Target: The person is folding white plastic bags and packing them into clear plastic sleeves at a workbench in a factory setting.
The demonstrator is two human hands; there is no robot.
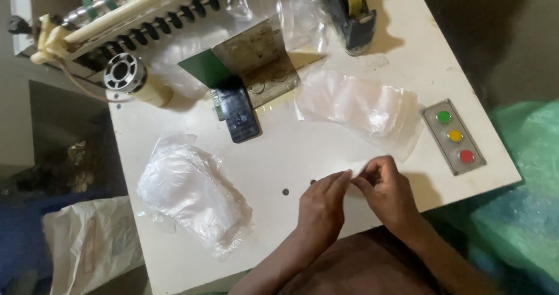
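Observation:
My left hand (321, 205) and my right hand (387, 190) meet fingertip to fingertip near the front edge of the white table (273, 155). Both pinch the near edge of a thin clear plastic bag (361, 106) that lies flat, reaching back toward the middle right of the table. A bundled stack of clear bags (189, 193) sits at the front left, well apart from my left hand.
A control plate with green, yellow and red buttons (454, 136) lies at the right edge. A tape dispenser (352, 12) stands at the back, a metal bracket (256, 59) and dark phone (240, 114) mid-table, a roller machine (125, 15) back left. Green plastic (524, 202) lies right.

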